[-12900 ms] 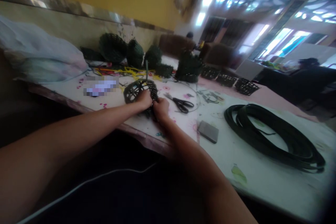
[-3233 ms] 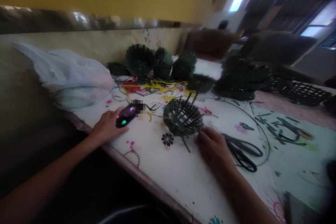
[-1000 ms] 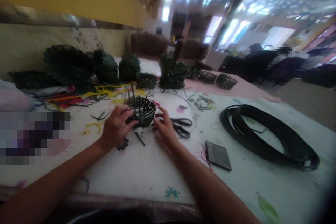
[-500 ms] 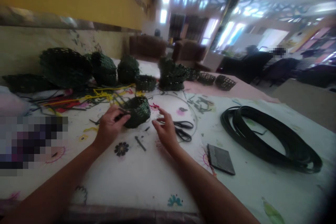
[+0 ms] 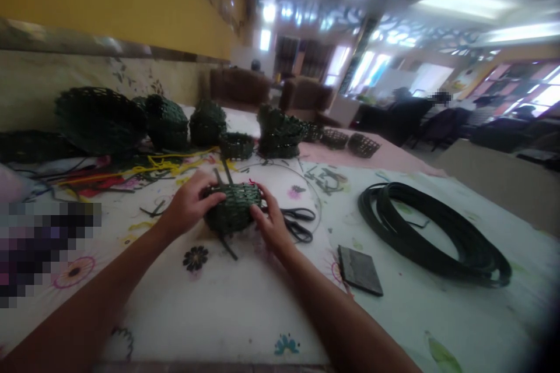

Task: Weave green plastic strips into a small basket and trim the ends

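Note:
Between my hands is a small dark green woven basket (image 5: 234,208), its side facing me. Loose strip ends stick up from its far left edge. My left hand (image 5: 195,201) grips the basket's left side, thumb across the front. On the right side my right hand (image 5: 269,218) holds it with thumb in front and fingers behind. Just right of that hand lie scissors (image 5: 301,215) with black loop handles, their blades hidden. A short dark strip (image 5: 228,247) shows below the basket; I cannot tell whether it is attached.
Several woven baskets (image 5: 280,131) line the back of the table. A large coil of dark strip (image 5: 437,233) lies at right, with a flat grey block (image 5: 360,270) nearer me. Yellow cord (image 5: 164,163) and scraps lie at left. Cut strip pieces (image 5: 326,179) lie beyond the scissors.
My right hand, earlier open and apart from the basket, has closed on its right side. The basket has turned, so its side now faces me instead of its opening.

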Demonstrator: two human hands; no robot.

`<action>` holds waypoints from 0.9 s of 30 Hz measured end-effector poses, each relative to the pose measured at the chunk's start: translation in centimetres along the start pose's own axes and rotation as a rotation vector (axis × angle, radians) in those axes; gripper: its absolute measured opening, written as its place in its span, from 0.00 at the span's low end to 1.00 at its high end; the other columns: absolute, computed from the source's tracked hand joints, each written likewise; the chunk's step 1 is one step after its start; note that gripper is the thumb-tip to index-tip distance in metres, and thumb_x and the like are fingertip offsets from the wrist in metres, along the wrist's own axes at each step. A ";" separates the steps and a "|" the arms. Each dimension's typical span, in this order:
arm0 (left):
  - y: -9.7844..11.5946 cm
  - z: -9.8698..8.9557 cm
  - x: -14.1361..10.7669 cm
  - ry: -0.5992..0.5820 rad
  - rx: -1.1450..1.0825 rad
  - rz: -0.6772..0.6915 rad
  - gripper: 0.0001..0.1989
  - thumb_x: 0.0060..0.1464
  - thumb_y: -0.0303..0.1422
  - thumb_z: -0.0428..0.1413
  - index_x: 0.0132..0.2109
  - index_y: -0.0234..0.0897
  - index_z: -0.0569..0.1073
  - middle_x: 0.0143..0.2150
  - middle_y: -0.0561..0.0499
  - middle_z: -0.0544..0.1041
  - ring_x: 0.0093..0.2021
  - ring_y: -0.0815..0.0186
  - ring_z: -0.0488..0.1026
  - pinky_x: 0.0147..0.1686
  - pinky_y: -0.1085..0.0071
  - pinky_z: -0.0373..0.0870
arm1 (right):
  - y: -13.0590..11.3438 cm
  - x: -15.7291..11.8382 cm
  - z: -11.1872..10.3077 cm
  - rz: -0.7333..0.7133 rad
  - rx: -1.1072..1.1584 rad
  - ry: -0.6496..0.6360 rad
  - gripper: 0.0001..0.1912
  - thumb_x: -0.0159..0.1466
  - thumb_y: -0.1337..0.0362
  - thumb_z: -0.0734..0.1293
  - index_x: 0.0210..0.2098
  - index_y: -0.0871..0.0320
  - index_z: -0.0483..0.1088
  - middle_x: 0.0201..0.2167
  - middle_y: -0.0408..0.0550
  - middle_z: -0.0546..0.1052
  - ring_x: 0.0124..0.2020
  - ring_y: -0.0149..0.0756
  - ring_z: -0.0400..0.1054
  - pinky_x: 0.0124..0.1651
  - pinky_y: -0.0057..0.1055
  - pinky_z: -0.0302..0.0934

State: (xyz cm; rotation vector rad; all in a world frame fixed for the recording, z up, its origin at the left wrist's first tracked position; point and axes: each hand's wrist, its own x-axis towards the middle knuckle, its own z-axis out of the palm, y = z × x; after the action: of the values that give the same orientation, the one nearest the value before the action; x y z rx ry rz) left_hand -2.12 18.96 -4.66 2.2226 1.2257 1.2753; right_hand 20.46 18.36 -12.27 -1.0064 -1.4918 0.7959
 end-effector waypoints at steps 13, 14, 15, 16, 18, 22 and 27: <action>-0.5 0.8 -1.8 0.115 0.098 0.057 0.18 0.57 0.42 0.63 0.50 0.38 0.75 0.46 0.47 0.71 0.51 0.55 0.69 0.52 0.58 0.68 | 0.4 0.2 -0.4 0.076 0.005 -0.029 0.31 0.66 0.49 0.66 0.66 0.48 0.64 0.57 0.50 0.73 0.52 0.45 0.69 0.46 0.39 0.71; -0.5 0.8 -1.8 0.121 0.097 0.060 0.16 0.58 0.41 0.62 0.50 0.39 0.75 0.46 0.47 0.71 0.51 0.54 0.69 0.54 0.56 0.67 | 0.4 0.2 -0.4 0.080 0.007 -0.031 0.31 0.66 0.49 0.66 0.66 0.48 0.65 0.57 0.50 0.73 0.52 0.45 0.69 0.47 0.40 0.71; -0.6 0.8 -1.8 0.128 0.087 0.056 0.15 0.60 0.40 0.60 0.51 0.39 0.75 0.45 0.47 0.71 0.50 0.55 0.69 0.55 0.56 0.66 | 0.4 0.2 -0.4 0.086 0.009 -0.032 0.30 0.66 0.49 0.66 0.66 0.48 0.65 0.57 0.50 0.73 0.52 0.45 0.69 0.47 0.40 0.72; -0.6 0.8 -1.9 0.141 0.071 0.045 0.13 0.62 0.39 0.58 0.51 0.39 0.75 0.45 0.47 0.71 0.49 0.57 0.70 0.53 0.57 0.68 | 0.4 0.2 -0.5 0.097 0.013 -0.032 0.30 0.66 0.48 0.66 0.65 0.48 0.66 0.57 0.50 0.73 0.52 0.45 0.69 0.46 0.39 0.72; -0.7 0.6 -1.9 0.171 0.039 0.008 0.11 0.64 0.36 0.55 0.50 0.38 0.75 0.44 0.47 0.70 0.44 0.60 0.70 0.48 0.60 0.70 | 0.4 0.2 -0.5 0.133 0.026 -0.031 0.30 0.66 0.48 0.65 0.65 0.49 0.66 0.58 0.50 0.73 0.51 0.45 0.70 0.45 0.39 0.72; -1.0 0.4 -1.8 0.167 -0.017 -0.041 0.07 0.62 0.33 0.55 0.44 0.37 0.75 0.42 0.48 0.69 0.43 0.62 0.70 0.44 0.64 0.71 | 0.1 0.1 -0.5 0.202 0.045 -0.046 0.33 0.65 0.47 0.65 0.66 0.51 0.64 0.62 0.53 0.69 0.46 0.43 0.71 0.40 0.37 0.71; -1.1 0.5 -1.8 0.168 -0.061 -0.075 0.04 0.60 0.31 0.56 0.41 0.37 0.74 0.40 0.49 0.69 0.40 0.63 0.69 0.43 0.65 0.70 | -0.3 0.0 -0.4 0.195 0.015 -0.058 0.33 0.65 0.46 0.64 0.65 0.53 0.63 0.62 0.53 0.69 0.48 0.44 0.71 0.45 0.40 0.71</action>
State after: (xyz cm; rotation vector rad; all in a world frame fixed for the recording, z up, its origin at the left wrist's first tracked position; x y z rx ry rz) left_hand -2.70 18.25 -6.61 2.0419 1.2980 1.4736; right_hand 20.82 18.23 -11.90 -1.1375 -1.4492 0.9804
